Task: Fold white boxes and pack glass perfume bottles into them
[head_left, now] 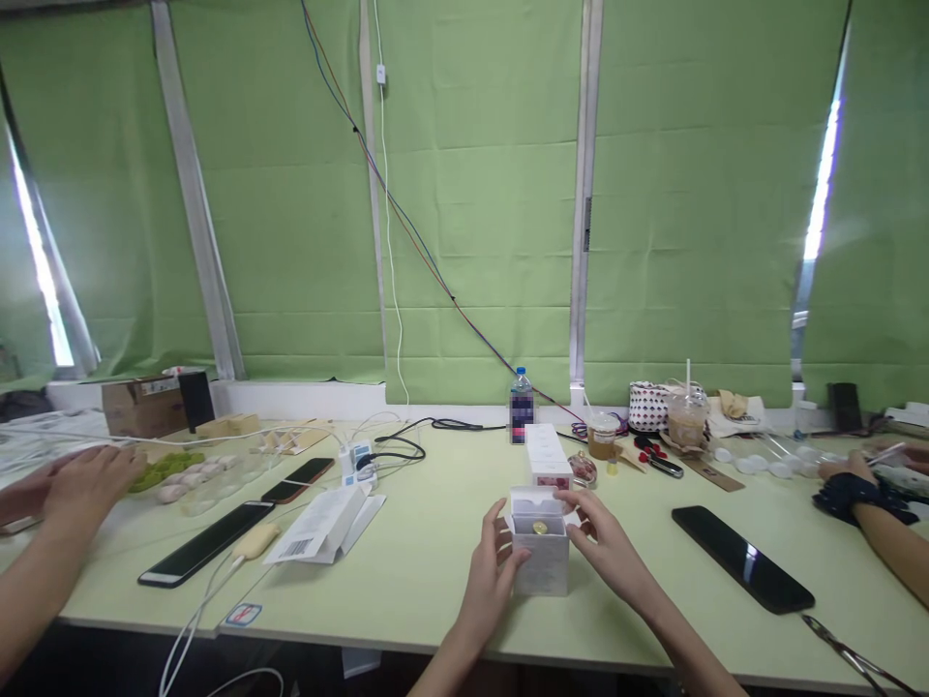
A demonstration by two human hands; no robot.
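Note:
A small white box [541,573] stands on the table near its front edge, with its top open and the lid flap [533,503] raised at the back. Inside the opening, a small gold round piece [540,529] shows in the middle; its kind is too small to make out. My left hand [488,576] grips the box along its left side, thumb at the front. Bent around the upper right corner are the fingers of my right hand [602,542], touching the box and its flap. Directly behind stands a longer white box [548,453].
Phones [741,559] and pliers [846,644] lie to the right; another phone [207,544], a power bank [255,542] and folded white paper [326,523] lie left. A bottle [521,411] and drink cups [686,416] stand behind. Other people's hands [94,484] work at both sides.

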